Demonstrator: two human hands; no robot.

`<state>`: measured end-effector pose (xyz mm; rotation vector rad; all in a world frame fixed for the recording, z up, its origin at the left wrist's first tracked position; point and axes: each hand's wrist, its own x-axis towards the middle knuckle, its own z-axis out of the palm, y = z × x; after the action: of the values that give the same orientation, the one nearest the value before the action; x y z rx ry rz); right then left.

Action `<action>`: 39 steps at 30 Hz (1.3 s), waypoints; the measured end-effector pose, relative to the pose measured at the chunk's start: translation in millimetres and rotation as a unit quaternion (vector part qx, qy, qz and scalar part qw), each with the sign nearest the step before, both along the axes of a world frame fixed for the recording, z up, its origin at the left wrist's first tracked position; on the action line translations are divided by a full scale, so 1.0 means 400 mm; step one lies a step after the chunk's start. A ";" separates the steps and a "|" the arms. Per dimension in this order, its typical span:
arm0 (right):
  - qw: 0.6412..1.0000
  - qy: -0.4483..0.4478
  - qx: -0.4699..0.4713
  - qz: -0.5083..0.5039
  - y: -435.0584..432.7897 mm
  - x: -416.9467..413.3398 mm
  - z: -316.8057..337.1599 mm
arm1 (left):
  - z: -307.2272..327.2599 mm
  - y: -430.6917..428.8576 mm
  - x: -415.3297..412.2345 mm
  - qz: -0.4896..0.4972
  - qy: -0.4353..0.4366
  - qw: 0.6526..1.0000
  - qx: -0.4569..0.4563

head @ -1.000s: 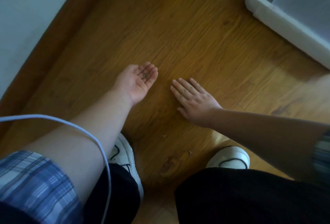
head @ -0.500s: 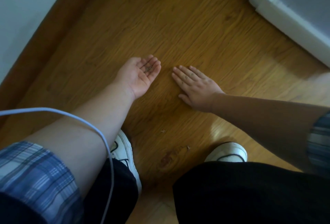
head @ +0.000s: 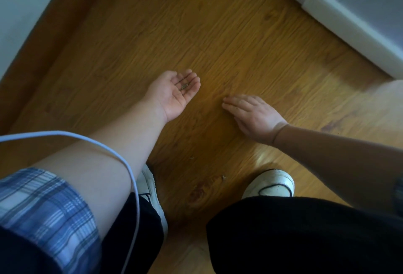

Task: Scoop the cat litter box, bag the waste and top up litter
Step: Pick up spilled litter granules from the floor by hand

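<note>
Two hands are low over the wooden floor (head: 218, 33) in our head view, the only one we have. Our left hand (head: 174, 97) lies palm up, its fingers (head: 193, 80) together and gently cupped, clamped on nothing. A small cluster of litter grains (head: 185, 86) sits loose at the base of those fingers, too fine for us to count. Our right hand (head: 253, 114) is palm down and seems to rest on the boards. Its fingers (head: 234, 101) are straight and side by side, tips aimed toward the left palm with a strip of bare floor between.

One litter box (head: 340, 22), white, sits beyond the right hand's knuckles, up and to the right, well apart from both sets of fingers. Its near wall runs on a slant from the top of the view down to the right edge. The right hand is the nearer to it. We judge that the cupped grains must go that way, carried level past the right fingertips so none spill; we see no bag and no scoop.

Two stray bits (head: 192, 157) lie behind the wrists, toward our two shoes (head: 270, 183), and one white cable (head: 122, 160) loops over the left forearm
</note>
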<state>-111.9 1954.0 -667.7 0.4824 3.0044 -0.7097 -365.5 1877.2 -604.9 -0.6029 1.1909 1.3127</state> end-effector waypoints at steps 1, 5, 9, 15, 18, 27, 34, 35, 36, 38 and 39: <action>1.000 -0.004 0.018 -0.023 0.015 0.003 0.002 | -0.001 -0.002 0.005 -0.005 -0.002 1.000 -0.002; 0.991 -0.017 0.046 -0.122 0.070 -0.021 0.020 | -0.005 -0.011 0.020 -0.024 -0.004 1.000 -0.015; 0.986 -0.057 0.009 -0.157 0.100 -0.071 0.035 | -0.015 -0.023 0.037 -0.056 -0.009 0.998 -0.025; 0.983 -0.043 -0.025 -0.178 0.104 -0.112 0.030 | -0.026 -0.029 0.073 -0.086 -0.023 0.995 -0.033; 0.981 -0.014 -0.031 -0.190 0.107 -0.112 0.021 | -0.028 -0.026 0.085 -0.093 -0.025 0.995 -0.036; 0.986 -0.016 -0.033 -0.164 0.104 -0.104 0.012 | -0.030 -0.029 0.074 -0.102 -0.017 0.994 -0.040; 0.982 -0.019 -0.048 -0.183 0.102 -0.095 0.020 | -0.029 -0.023 0.067 -0.101 -0.015 0.994 -0.033; 0.980 -0.023 -0.054 -0.190 0.103 -0.099 0.024 | -0.030 -0.022 0.070 -0.102 -0.017 0.994 -0.033; 0.978 -0.027 -0.060 -0.197 0.105 -0.102 0.028 | -0.031 -0.021 0.072 -0.103 -0.019 0.994 -0.032; 0.975 -0.035 -0.073 -0.209 0.113 -0.102 0.035 | -0.033 -0.020 0.077 -0.103 -0.022 0.994 -0.031; 0.973 -0.038 -0.079 -0.213 0.117 -0.099 0.037 | -0.034 -0.019 0.079 -0.104 -0.024 0.994 -0.031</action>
<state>-151.6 2000.9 -652.8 1.1332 2.7630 -0.9152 -333.9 1869.6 -618.4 -0.5363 1.2248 1.0834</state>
